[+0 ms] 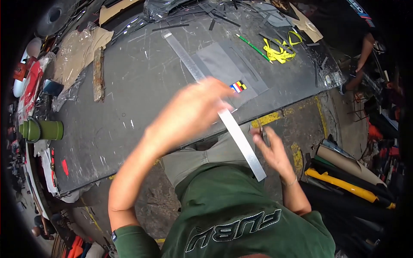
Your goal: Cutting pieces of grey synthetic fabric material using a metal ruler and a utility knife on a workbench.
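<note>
My left hand (189,105), smeared by motion, is over the middle of a long metal ruler (241,144). Its fingers are too blurred to show whether they grip the ruler. The ruler runs slantwise from the far part of the dark table, past the near edge and over my lap. Beside the ruler lies a flat grey sheet piece (215,60) with a small multicoloured patch (238,86) on it, partly behind my left fingers. My right hand (276,155) is just off the table's near edge, its fingers closed on a small thin dark thing (260,127) that I cannot make out.
On the dark table (142,86) are a green pencil (254,48), a yellow strap bundle (279,50), a worn wooden stick (99,75), a green bottle (47,130) and dark offcut strips (223,19). Rolls (344,185) stand at right; another person's arm (365,51) shows at far right.
</note>
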`<state>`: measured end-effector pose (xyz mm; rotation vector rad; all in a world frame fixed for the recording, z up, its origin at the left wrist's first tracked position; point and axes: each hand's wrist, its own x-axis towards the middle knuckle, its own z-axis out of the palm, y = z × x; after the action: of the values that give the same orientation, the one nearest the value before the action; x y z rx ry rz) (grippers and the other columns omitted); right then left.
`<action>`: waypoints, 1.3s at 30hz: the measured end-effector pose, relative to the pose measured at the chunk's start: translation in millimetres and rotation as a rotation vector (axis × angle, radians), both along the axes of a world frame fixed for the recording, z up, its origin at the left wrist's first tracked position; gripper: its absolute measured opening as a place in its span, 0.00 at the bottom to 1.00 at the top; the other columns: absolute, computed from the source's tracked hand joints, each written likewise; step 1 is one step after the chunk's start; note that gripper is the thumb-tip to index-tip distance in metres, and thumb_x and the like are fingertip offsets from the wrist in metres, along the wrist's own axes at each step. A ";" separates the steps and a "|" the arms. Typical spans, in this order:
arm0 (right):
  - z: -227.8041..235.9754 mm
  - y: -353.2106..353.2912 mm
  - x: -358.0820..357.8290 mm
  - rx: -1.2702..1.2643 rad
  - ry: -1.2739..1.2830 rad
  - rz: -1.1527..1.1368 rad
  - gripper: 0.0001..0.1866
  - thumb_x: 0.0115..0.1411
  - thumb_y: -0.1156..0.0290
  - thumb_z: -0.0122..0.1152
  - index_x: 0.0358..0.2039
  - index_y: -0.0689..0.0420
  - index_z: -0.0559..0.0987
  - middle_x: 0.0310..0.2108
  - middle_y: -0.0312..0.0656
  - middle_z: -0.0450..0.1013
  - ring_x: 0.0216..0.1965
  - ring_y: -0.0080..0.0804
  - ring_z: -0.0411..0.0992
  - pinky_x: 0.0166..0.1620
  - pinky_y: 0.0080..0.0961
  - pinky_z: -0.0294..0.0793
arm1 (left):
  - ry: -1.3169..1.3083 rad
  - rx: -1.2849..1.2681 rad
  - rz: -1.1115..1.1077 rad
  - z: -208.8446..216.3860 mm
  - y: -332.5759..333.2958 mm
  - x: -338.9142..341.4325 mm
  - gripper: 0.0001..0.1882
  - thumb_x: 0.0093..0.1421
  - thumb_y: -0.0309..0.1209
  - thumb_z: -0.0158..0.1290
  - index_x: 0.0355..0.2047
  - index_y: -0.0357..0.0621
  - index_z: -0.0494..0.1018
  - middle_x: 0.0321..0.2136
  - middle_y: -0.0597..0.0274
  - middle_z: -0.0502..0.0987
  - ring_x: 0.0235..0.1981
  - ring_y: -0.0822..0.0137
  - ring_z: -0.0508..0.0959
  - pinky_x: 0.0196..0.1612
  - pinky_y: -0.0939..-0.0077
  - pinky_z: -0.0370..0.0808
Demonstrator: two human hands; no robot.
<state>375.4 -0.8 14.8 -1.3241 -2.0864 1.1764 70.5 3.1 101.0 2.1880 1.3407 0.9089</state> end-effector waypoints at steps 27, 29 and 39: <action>-26.0 -21.6 49.5 0.025 0.047 -0.206 0.17 0.70 0.60 0.65 0.32 0.62 0.77 0.22 0.27 0.63 0.26 0.15 0.59 0.30 0.20 0.59 | 0.555 -0.055 0.292 -67.9 15.4 -112.3 0.22 0.72 0.36 0.52 0.64 0.51 0.73 0.64 0.60 0.72 0.68 0.54 0.67 0.68 0.56 0.65; -26.1 -19.6 47.4 -0.005 0.054 -0.199 0.17 0.70 0.59 0.65 0.32 0.62 0.78 0.22 0.27 0.64 0.26 0.15 0.59 0.30 0.20 0.59 | 0.548 -0.202 0.240 -74.0 12.6 -121.3 0.25 0.73 0.41 0.50 0.69 0.54 0.68 0.72 0.62 0.64 0.75 0.51 0.56 0.76 0.53 0.52; -27.6 -14.1 25.6 0.005 0.089 -0.169 0.15 0.69 0.63 0.65 0.32 0.62 0.78 0.22 0.31 0.68 0.26 0.17 0.63 0.30 0.20 0.62 | 0.524 -0.028 0.406 -72.7 -13.7 -53.7 0.31 0.61 0.49 0.63 0.59 0.47 0.76 0.55 0.52 0.75 0.59 0.52 0.74 0.63 0.54 0.69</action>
<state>401.0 -14.9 -12.7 -1.3893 -1.8738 1.1352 16.9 -10.6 28.3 2.2622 2.0809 0.4391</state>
